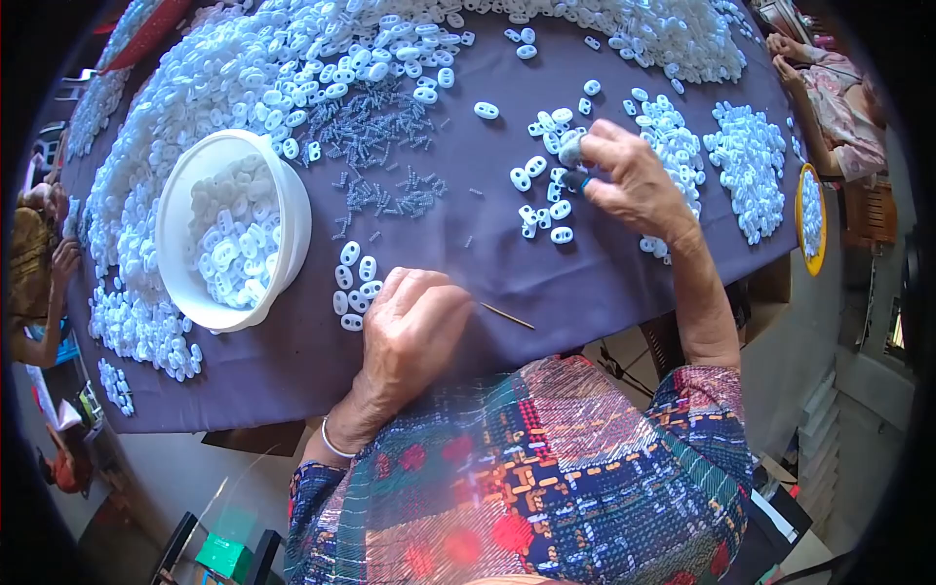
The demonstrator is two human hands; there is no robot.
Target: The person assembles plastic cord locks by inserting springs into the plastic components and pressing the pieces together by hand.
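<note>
My left hand (414, 327) is closed, knuckles up, at the table's near side. Its fingertips are hidden, so I cannot make out what they hold. Beside it lie several white oval two-hole plastic pieces (343, 277) that look like cord-lock parts. Farther right, my right hand (634, 180) reaches over a loose group of similar white pieces (561, 235). Its thumb and index finger wear dark and grey fingertip covers, and a gap shows between their tips just above the pieces. A thin wooden stick (508, 316) lies between my hands.
A white round tub (300, 210), partly filled with white pieces, stands at left. Small metal springs (366, 127) lie beyond my left hand. Large heaps of white pieces (234, 68) cover the far side of the dark tablecloth (448, 224). Other people sit at both sides.
</note>
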